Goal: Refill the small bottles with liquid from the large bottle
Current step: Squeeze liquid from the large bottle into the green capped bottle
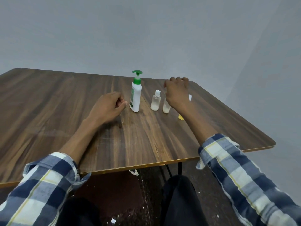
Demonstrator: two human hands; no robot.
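Legible text: none; the white pump bottle (135, 97) with green dispenser head carries a green-printed label on its left face, its lettering too small and blurred to read.

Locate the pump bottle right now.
In the head view the pump bottle stands upright near the middle of the table, just right of the left hand and left of a small capped bottle.

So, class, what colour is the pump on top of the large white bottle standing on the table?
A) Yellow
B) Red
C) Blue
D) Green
D: the large bottle standing upright on the wooden table carries a green pump head and collar.
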